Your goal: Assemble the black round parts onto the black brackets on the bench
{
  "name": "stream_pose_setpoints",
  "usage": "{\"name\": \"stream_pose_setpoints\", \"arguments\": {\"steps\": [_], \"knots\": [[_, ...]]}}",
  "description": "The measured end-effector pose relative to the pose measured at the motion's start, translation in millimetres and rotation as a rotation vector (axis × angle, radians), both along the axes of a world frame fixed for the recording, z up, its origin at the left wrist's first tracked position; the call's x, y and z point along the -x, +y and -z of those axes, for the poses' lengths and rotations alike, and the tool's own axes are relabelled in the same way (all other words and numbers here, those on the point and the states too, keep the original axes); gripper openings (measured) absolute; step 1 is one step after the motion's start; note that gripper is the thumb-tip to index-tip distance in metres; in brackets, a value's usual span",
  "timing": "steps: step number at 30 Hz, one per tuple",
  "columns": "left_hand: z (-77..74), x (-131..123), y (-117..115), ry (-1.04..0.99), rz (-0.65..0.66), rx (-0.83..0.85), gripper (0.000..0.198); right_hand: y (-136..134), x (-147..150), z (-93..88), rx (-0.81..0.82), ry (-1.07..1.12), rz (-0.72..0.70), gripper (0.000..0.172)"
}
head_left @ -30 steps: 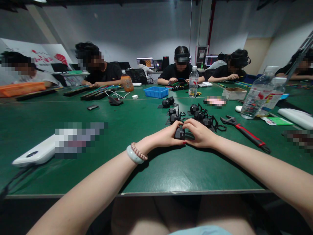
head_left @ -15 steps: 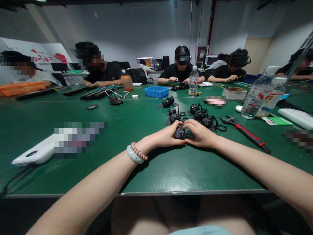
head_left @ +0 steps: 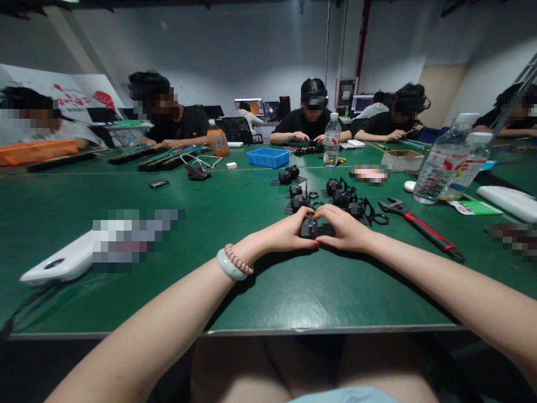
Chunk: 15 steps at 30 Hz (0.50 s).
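Note:
A small black plastic part (head_left: 309, 228) is between my hands, low over the green table (head_left: 168, 302). My left hand (head_left: 287, 232) is closed around its left side, thumb and fingers curled over it. My right hand (head_left: 348, 230) meets the part from the right, fingertips at its top and thumb near its lower edge; a dark gap shows inside its curve. The fingertips partly hide the part. Just beyond lie several black cylindrical fittings with flat brackets and rings, among them one fitting (head_left: 288, 175) and another fitting (head_left: 356, 209).
An adjustable wrench (head_left: 428, 230) with a red and black handle lies to the right. Plastic bottles (head_left: 440, 162) stand behind it. A white device (head_left: 62, 260) lies left, a blue tray (head_left: 268, 158) farther back. Several co-workers sit around the table, one person (head_left: 310, 120) opposite.
My hands and the black part stay practically where they were. Across the table, the hands of the person opposite have shifted slightly.

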<state>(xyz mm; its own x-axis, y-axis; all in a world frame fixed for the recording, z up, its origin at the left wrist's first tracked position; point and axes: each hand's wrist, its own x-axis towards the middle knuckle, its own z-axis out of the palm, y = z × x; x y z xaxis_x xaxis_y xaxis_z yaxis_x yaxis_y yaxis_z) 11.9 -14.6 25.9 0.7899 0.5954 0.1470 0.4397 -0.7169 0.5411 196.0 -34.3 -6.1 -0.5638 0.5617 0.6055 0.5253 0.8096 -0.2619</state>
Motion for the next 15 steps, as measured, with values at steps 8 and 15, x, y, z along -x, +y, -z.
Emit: {"name": "stream_pose_setpoints", "arguments": {"steps": [8, 15], "knots": [[0.1, 0.7, 0.2, -0.003, -0.003, 0.008, 0.057, 0.1, -0.3, -0.5, 0.033, 0.021, 0.001, 0.036], [0.8, 0.0, -0.2, -0.013, -0.019, 0.016, 0.057, 0.9, -0.2, -1.2, 0.058, 0.032, 0.006, 0.036]]}}
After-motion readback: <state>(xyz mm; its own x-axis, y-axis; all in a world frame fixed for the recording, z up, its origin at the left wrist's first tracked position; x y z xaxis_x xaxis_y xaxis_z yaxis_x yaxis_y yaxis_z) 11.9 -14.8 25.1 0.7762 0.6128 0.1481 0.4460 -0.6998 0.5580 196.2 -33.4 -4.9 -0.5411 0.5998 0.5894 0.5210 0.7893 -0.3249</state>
